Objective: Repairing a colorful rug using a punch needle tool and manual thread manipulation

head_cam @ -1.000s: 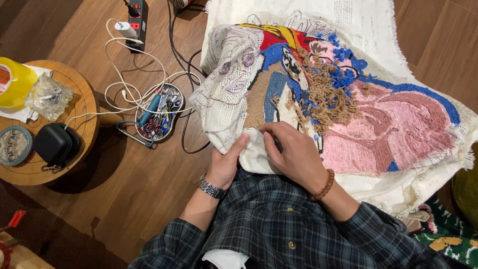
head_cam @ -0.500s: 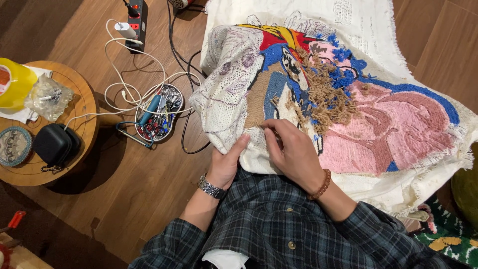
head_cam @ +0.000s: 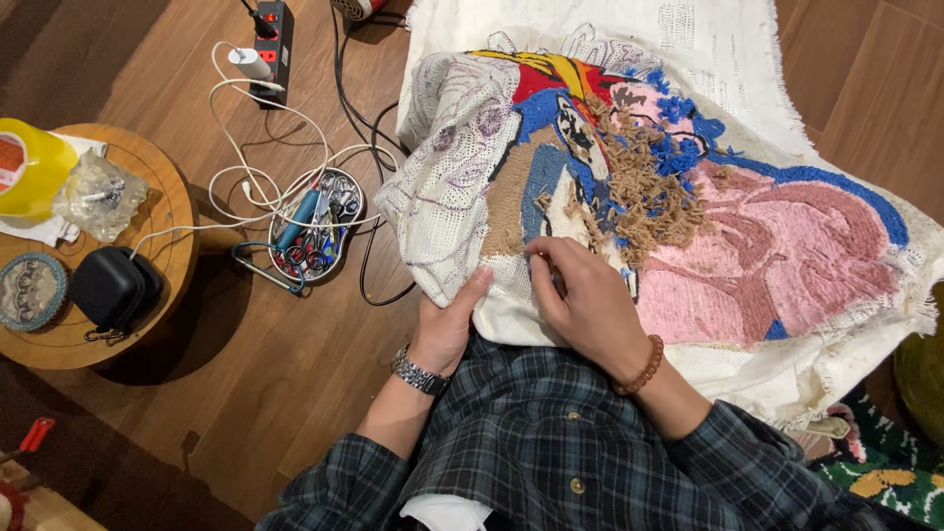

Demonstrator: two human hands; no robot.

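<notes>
A large white tufted cloth (head_cam: 708,226) with pink, blue, tan and red yarn areas lies across my lap and the floor. My left hand (head_cam: 447,324), with a metal watch on the wrist, grips the folded near edge of the cloth from below. My right hand (head_cam: 580,300), with a bead bracelet on the wrist, rests on the cloth, its fingertips pinched together at the white and tan patch beside the blue yarn. Whether a needle or a strand is between the fingers is too small to tell. Loose tan yarn ends (head_cam: 644,182) stick up just beyond my right hand.
A round metal tin (head_cam: 317,228) with scissors and tools sits on the wooden floor left of the cloth, among white cables. A power strip (head_cam: 270,25) lies at the top. A round wooden table (head_cam: 147,167) at left carries a black case, a yellow roll and a plastic bag.
My right hand has slid slightly up the cloth and its fingertips have closed at the tan patch. The left hand stays on the cloth's edge.
</notes>
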